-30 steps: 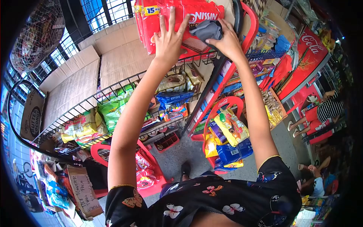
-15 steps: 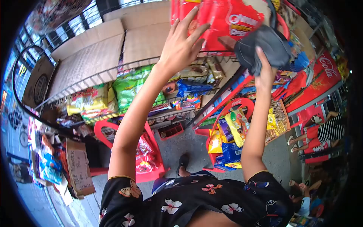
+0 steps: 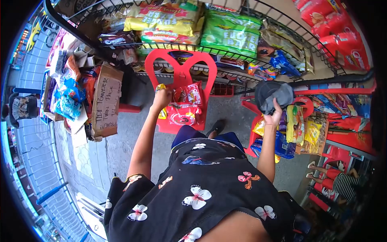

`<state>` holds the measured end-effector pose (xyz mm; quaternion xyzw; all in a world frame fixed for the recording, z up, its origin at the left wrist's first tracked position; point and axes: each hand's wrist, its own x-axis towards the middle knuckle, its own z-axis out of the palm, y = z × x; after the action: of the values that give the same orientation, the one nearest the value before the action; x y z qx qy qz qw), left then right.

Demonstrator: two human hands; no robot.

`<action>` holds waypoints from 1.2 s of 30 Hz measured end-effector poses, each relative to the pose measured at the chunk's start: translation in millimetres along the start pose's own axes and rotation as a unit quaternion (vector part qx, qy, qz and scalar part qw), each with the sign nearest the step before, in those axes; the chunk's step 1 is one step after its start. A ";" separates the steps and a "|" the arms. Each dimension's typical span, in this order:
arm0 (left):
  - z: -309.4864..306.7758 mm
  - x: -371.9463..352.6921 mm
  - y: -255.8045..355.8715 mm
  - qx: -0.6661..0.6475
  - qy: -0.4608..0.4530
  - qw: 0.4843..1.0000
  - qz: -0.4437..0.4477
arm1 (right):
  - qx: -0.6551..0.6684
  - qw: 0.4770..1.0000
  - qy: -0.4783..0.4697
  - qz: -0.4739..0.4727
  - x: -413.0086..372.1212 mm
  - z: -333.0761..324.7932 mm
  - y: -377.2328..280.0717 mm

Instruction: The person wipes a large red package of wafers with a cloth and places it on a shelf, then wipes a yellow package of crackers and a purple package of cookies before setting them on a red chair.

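Note:
My right hand grips a black and grey cap, fingers partly hidden behind it. My left hand is closed over the red plastic chair. A bit of yellow packet shows at its fingers; most of it is hidden. Red snack packs lie on the chair's seat, just right of and below that hand. Below the cap, yellow and blue packs stand on a second red chair.
A wire rack ahead carries a green snack bag and yellow bags. Red packs sit on the upper right shelf. At left stands a lettered cardboard box. A person in a striped top is at far right.
My left hand has come down from the red packs on the upper shelf to the chair and closed. The right hand, still holding the cap, is lower. My view has tilted down.

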<state>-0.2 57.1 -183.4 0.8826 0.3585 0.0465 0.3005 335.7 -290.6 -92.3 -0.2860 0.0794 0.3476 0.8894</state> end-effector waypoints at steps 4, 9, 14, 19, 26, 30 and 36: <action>50.7 -5.8 -54.0 0.020 -0.077 0.996 -0.045 | -0.090 0.991 0.060 0.085 -2.9 -28.9 46.0; 138.5 44.0 -78.1 -0.172 -0.042 0.966 -0.188 | -0.185 0.951 0.201 0.148 -54.8 -13.2 106.3; 232.6 77.3 -131.8 -0.339 0.031 0.841 -0.421 | -0.182 0.927 0.282 0.165 -98.2 -85.9 137.9; 265.4 77.1 -162.9 -0.639 -0.035 0.633 -0.435 | -0.164 0.914 0.330 0.168 -130.8 -125.9 150.9; 250.4 89.3 -169.2 -0.515 -0.185 0.700 -0.459 | -0.168 0.900 0.365 0.168 -129.1 -129.7 162.6; 242.9 90.2 -157.0 -0.517 -0.097 0.775 -0.349 | -0.169 0.909 0.339 0.173 -101.9 -129.9 169.4; 165.1 92.1 -108.8 -0.503 -0.158 0.825 -0.204 | -0.154 0.929 0.307 0.140 -73.5 -104.2 178.7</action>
<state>51.2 97.1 -391.6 0.5114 0.4048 0.0184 0.7578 168.3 -285.2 -234.2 -0.4977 0.3332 0.3719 0.7092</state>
